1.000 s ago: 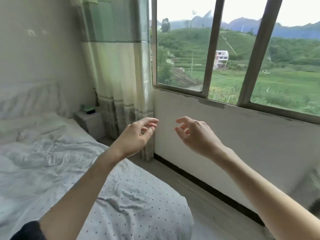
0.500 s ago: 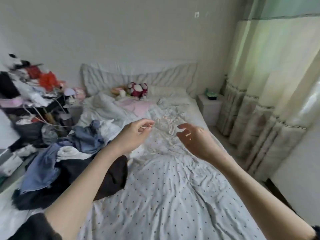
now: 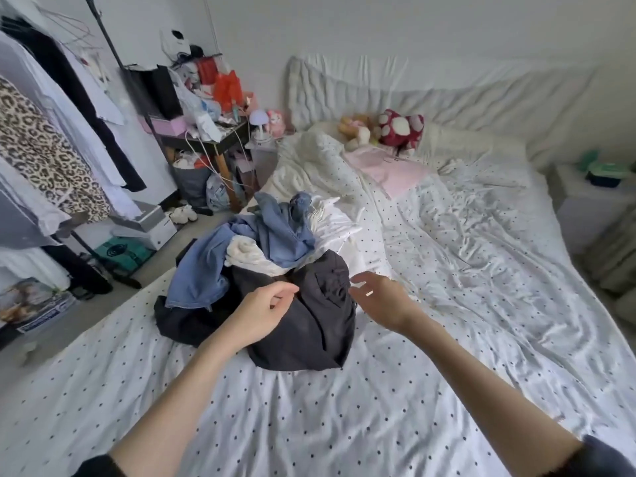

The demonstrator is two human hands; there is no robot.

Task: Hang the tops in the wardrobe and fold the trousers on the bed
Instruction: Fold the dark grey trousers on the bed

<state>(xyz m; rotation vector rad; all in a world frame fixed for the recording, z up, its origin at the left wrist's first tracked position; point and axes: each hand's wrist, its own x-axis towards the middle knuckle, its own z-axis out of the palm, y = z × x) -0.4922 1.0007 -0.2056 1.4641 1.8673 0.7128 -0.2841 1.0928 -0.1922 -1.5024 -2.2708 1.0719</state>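
Note:
A heap of clothes lies on the left side of the bed (image 3: 378,425): a dark grey garment (image 3: 320,325) in front, blue denim pieces (image 3: 275,232) and a white item (image 3: 247,253) behind it. My left hand (image 3: 261,313) hovers over the dark garment with loosely curled fingers and holds nothing. Just right of the heap, my right hand (image 3: 382,299) is held out with relaxed fingers, also empty. At the far left, an open clothes rail (image 3: 106,39) carries hanging tops, one of them a leopard-print top (image 3: 44,149).
A cluttered side table (image 3: 206,139) stands between the rail and the bed head. Boxes (image 3: 148,225) and shoes lie on the floor beside the bed. Soft toys (image 3: 399,127) and a pink cloth (image 3: 392,166) lie by the pillows. A white nightstand (image 3: 592,201) stands at the right.
My view has swung left from the window across the bed to the clothes heap. Both hands stay raised and empty, now over the dark garment.

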